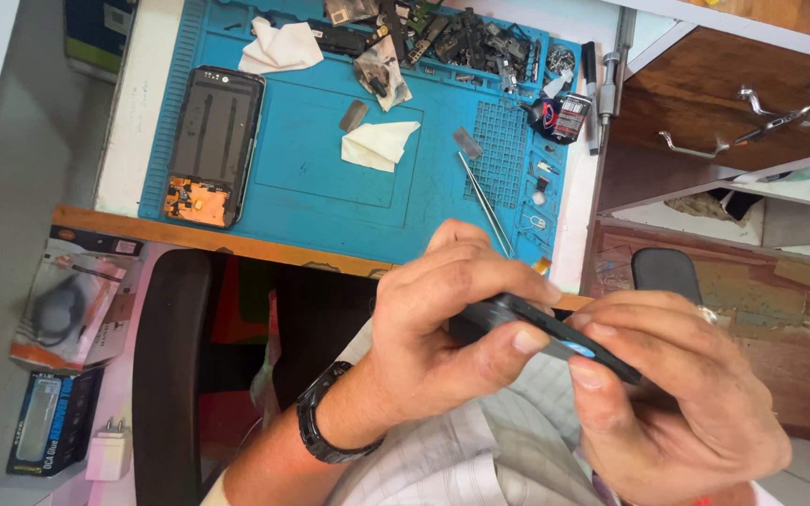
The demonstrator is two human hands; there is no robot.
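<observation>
Left hand (442, 314) and right hand (677, 394) pinch a dark phone panel (555, 333) edgewise above the lap, below the blue repair mat (302, 187); fingertips pressed along its rim; probably separating it; keep pressure even, avoid flexing.

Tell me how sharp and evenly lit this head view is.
Head view: daylight falls bright on the blue mat, washing the white desk edge pale; the opened phone is sharp; the left hand, right hand and the dark phone part they hold are slightly soft; frame tilted.
</observation>
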